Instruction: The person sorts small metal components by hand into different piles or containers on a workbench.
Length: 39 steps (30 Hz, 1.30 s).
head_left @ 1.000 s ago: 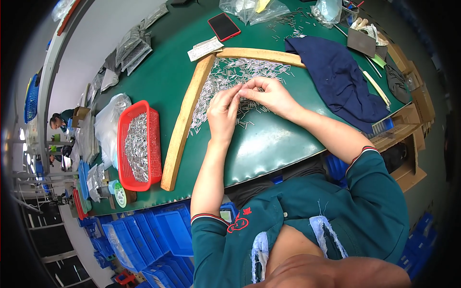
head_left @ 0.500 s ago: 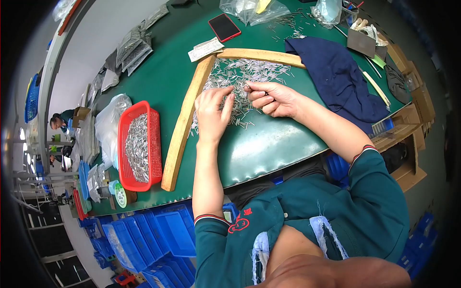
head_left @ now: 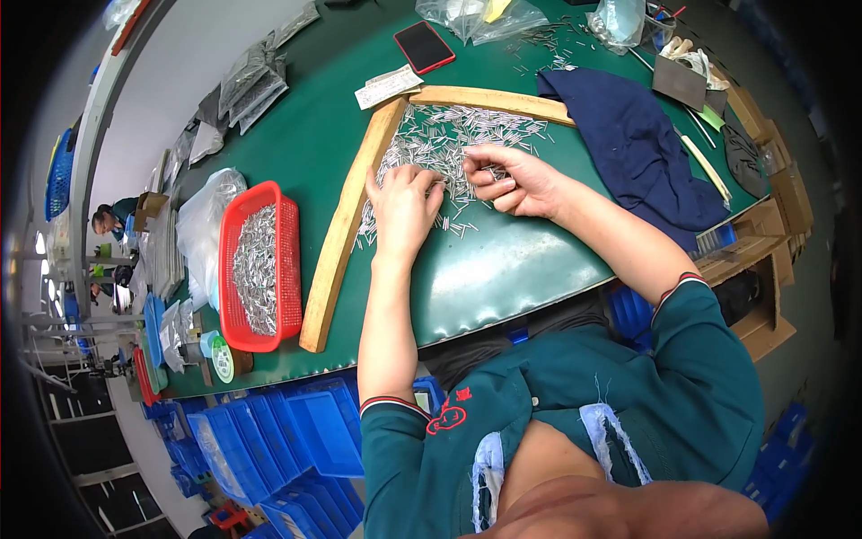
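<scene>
Many small silvery metal pins [head_left: 429, 144] lie loose in a heap on the green table. My left hand [head_left: 404, 211] is low over the heap's near left part, fingers bent down among the pins. Its thumb and index fingertip come together; anything between them is too small to make out. To its right, my right hand [head_left: 525, 186] hovers at the heap's near edge. Its thumb and index finger are pinched and the other fingers curl into the palm; what they hold cannot be made out. Wooden strips [head_left: 352, 225] border the heap on the left and far sides.
A red plastic basket [head_left: 289, 269] full of metal pins stands left of the wooden strip. Dark blue cloth [head_left: 628, 148] lies at the right. Beyond the heap are a paper slip [head_left: 388, 88], a phone [head_left: 424, 48] and plastic bags [head_left: 485, 20]. Blue bins [head_left: 323, 431] sit below the table edge.
My left hand has moved down and slightly away from my right hand, its fingers now down among the pins. The right hand stays nearly in place, still pinched.
</scene>
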{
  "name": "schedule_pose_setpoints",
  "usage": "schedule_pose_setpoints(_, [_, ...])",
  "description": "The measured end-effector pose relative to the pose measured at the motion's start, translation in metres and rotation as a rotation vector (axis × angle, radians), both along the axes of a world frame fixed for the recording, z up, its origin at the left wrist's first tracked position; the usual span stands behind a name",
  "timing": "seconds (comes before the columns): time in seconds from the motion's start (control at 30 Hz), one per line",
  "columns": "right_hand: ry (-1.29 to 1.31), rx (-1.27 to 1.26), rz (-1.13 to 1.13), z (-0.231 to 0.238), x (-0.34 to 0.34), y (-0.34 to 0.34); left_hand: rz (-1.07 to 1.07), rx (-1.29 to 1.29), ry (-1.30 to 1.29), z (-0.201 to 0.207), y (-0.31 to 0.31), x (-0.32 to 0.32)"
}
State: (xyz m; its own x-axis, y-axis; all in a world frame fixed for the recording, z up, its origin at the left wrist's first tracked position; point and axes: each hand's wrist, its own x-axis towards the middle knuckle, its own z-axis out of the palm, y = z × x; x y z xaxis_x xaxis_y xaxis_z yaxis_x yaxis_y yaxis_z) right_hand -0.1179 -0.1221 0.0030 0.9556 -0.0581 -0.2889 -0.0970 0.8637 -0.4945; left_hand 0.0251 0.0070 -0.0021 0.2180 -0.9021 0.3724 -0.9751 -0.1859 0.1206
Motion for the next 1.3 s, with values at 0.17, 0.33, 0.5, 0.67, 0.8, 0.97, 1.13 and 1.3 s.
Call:
schedule_pose_setpoints(0.17, [0.109,-0.299,-0.082,0.001,0.002,0.008,-0.009,-0.187,0.164,0.002,0.000,0.003])
schedule_pose_setpoints(0.33, [0.118,-0.587,-0.161,-0.009,0.003,0.008,-0.078,-0.277,0.306,0.007,-0.002,-0.005])
schedule_pose_setpoints(0.5, [0.111,-0.677,-0.222,-0.005,0.004,0.012,-0.112,-0.268,0.204,0.002,-0.004,-0.010])
schedule_pose_setpoints(0.67, [0.104,-0.718,-0.273,-0.006,0.005,0.013,-0.111,-0.283,0.222,0.000,-0.005,-0.010])
schedule_pose_setpoints(0.8, [0.060,-0.892,-0.329,-0.005,0.005,0.015,-0.125,-0.315,0.196,0.005,-0.005,-0.013])
schedule_pose_setpoints(0.97, [0.015,-0.834,-0.329,-0.012,0.007,0.012,-0.157,-0.369,0.147,0.002,-0.006,-0.013])
schedule_pose_setpoints(1.13, [0.042,-0.416,-0.130,-0.001,0.001,0.007,-0.105,-0.413,0.782,-0.006,-0.007,-0.015])
schedule_pose_setpoints(1.3, [0.019,-0.114,-0.063,0.001,0.000,0.004,-0.150,-0.465,1.067,0.002,-0.008,-0.024])
